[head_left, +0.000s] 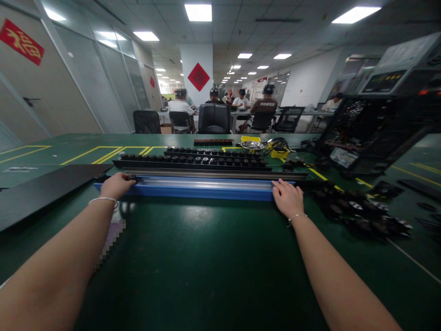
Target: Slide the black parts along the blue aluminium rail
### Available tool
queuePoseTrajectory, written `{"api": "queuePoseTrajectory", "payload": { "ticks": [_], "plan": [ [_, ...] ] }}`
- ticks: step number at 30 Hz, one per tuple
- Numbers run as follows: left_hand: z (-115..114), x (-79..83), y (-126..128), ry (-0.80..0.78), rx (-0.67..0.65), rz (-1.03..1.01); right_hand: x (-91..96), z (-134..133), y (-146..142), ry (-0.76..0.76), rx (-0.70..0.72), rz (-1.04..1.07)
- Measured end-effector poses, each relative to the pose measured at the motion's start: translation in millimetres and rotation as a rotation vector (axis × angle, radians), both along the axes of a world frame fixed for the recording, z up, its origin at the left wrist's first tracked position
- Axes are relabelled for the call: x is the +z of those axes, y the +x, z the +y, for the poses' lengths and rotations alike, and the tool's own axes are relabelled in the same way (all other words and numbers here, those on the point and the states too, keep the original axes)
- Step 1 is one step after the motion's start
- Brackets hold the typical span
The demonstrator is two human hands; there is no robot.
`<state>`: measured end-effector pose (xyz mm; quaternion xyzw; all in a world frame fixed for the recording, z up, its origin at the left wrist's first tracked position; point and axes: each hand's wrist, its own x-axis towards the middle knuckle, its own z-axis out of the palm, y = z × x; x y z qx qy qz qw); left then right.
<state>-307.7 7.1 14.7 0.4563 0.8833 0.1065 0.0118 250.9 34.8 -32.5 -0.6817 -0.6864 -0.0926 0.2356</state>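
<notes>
A long blue channel-shaped rail (206, 192) with a shiny metal strip inside lies across the green table. At its left end my left hand (116, 187) is closed, thumb and fingers pinching a small black part (131, 177) that is partly hidden. My right hand (288, 197) rests at the rail's right end, fingers spread and laid over its edge. Just behind the rail runs a dark metal bar (220, 174). Beyond it are black strips (193, 163) carrying rows of small black parts.
Loose black parts (361, 211) are heaped at the right. A dark flat panel (48, 188) lies at the left. Behind are a metal dish (252, 145), a yellow tray (250, 139) and a black-framed machine (372, 119). Several people sit at desks farther back.
</notes>
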Motion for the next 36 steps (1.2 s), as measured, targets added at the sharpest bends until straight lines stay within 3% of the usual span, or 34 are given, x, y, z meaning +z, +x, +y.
{"api": "queuePoseTrajectory", "payload": {
  "ticks": [13, 25, 36],
  "plan": [
    [-4.0, -1.0, 21.0, 0.044, -0.044, -0.026, -2.2, 1.2, 1.0, 0.009, 0.001, -0.009],
    [-9.4, 3.0, 44.0, 0.064, 0.088, -0.054, -3.3, 2.4, 1.7, 0.014, -0.004, -0.005],
    [-3.0, -3.9, 44.1, 0.099, 0.125, -0.042, -4.0, 4.1, 3.0, 0.000, -0.011, -0.036]
  ]
}}
